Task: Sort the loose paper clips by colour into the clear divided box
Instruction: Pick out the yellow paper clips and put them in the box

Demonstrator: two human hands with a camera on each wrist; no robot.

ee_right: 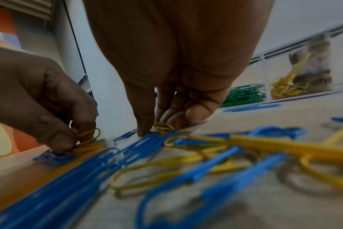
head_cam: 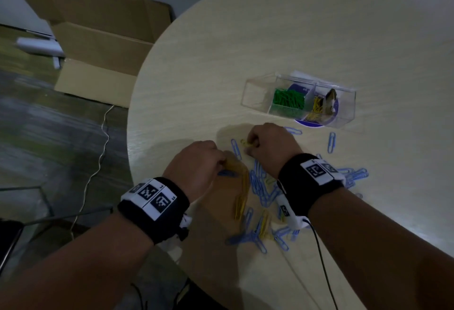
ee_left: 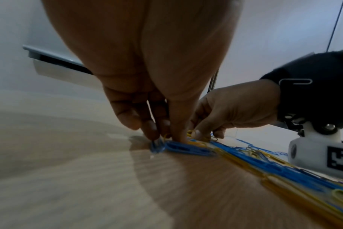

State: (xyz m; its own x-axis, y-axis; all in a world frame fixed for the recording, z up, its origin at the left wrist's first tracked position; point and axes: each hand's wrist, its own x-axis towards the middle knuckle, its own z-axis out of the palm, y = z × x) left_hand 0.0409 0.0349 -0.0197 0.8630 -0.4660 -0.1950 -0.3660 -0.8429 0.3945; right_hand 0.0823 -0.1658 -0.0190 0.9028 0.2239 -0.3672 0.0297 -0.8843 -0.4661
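Note:
Loose blue and yellow paper clips (head_cam: 260, 187) lie in a pile on the round table (head_cam: 245, 52), right under both hands. My left hand (head_cam: 222, 162) pinches a bunch of yellow clips (ee_right: 88, 137) at the pile's left edge, its fingertips (ee_left: 153, 131) down on blue clips (ee_left: 186, 148). My right hand (head_cam: 250, 146) pinches a few yellow clips (ee_right: 162, 127) just beyond the pile. The clear divided box (head_cam: 344, 93) stands to the far right, with green clips (head_cam: 288, 98) in one compartment and yellow clips (head_cam: 315, 110) in the one beside it.
A purple round disc (head_cam: 309, 123) shows under the box. Single blue clips (head_cam: 331, 141) lie scattered near it. The table's left edge (head_cam: 129, 137) is close to my left hand. A cardboard box (head_cam: 98, 47) and a white cable (head_cam: 103, 137) are on the floor.

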